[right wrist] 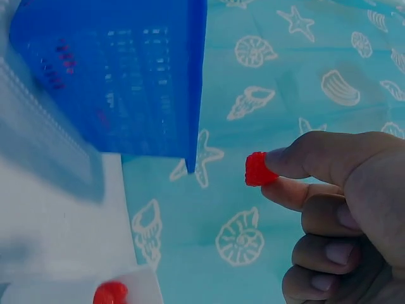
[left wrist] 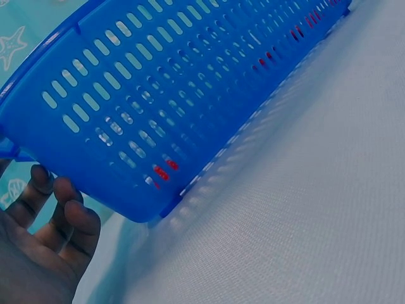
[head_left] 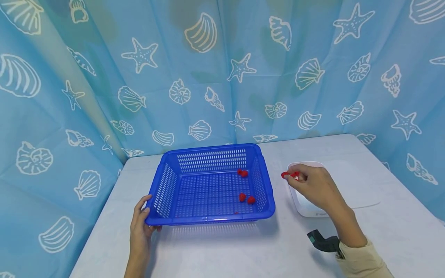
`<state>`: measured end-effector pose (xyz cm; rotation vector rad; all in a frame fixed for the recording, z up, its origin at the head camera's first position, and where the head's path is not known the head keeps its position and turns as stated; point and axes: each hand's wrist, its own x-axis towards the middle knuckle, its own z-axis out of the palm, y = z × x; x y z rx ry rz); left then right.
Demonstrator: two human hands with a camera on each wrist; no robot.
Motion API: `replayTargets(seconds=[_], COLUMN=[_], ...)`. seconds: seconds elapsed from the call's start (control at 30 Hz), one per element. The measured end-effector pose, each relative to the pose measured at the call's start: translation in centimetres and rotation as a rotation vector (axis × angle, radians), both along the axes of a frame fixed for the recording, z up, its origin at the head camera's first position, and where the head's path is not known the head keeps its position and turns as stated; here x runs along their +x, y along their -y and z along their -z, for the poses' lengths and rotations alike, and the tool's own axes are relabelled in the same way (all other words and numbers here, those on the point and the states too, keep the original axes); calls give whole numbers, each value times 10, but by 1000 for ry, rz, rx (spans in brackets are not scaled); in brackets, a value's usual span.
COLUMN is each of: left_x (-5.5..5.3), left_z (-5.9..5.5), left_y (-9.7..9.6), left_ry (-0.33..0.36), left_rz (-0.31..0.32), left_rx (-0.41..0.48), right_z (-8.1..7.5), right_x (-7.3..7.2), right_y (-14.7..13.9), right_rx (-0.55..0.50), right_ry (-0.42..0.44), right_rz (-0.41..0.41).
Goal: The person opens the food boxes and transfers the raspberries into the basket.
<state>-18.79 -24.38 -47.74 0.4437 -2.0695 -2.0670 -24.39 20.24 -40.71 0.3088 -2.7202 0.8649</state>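
Note:
A blue plastic basket (head_left: pixel 208 219) with slotted walls stands on the table. My left hand (head_left: pixel 140 227) grips its rim at the front left corner; in the left wrist view the fingers (left wrist: pixel 82 221) curl beneath that rim. Several red raspberries (head_left: pixel 242 197) lie inside the basket, mostly toward its right side. To the right of the basket, my right hand (head_left: pixel 314 185) pinches one raspberry (right wrist: pixel 256 170) between thumb and forefinger. It is above a white, rounded, flat tray-like thing (head_left: pixel 307 206), partly hidden by the hand. Another red piece (right wrist: pixel 111 293) shows on that white thing.
A white cloth (head_left: pixel 215 255) covers the table. Behind and at the sides hangs a blue curtain (head_left: pixel 215 69) with white shells and starfish. A black wrist device (head_left: pixel 325 243) sits by the right sleeve. A thin cord-like line (head_left: pixel 368 205) runs right from the white thing.

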Motion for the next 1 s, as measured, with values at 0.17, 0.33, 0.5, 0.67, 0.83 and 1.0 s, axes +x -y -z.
replayTargets(seconds=[0.17,0.33,0.5,0.67,0.83,1.0], left_x=[0,0,-1,-1,-1,-1], left_z=[-1,0,1,2,3,3], left_y=[0,0,1,1,2,2], left_ry=[4,-6,-12,-11,-21,-24], left_rz=[-1,0,7,2,-3,0], left_rx=[4,-5,-1,-10,-14,-12], right_z=[-1,-4,-5,-5,-6,-4], right_x=[3,6,10,14,19,23], right_y=[7,15,24,33,43,50], right_rx=[4,26,17,41,50,49], right_ry=[-43,-49,15,36,60,64], right_rz=[-34,-41,-46,-49,-71,-98])
